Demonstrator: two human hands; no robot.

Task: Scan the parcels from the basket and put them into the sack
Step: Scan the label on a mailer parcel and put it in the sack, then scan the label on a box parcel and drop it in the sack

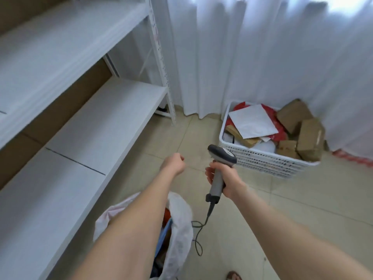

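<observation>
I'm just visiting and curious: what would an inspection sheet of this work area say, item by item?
Surface: pale tiled floor.
Job's things: white basket full of parcels, with brown boxes and a white envelope on top; open white sack under the arms; scanner.
Clutter: red strip on the floor, blurred.
Hands: left hand curled, holding nothing; right hand grips the scanner's handle.
Cables: scanner cable loops beside the sack.
Surroundings: white shelves left, white curtain behind.

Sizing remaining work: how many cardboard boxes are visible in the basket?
4. Back-right box in the basket, tall box at its right edge, small box beside that, flat box under the white mailer at left. More may be buried.
</observation>
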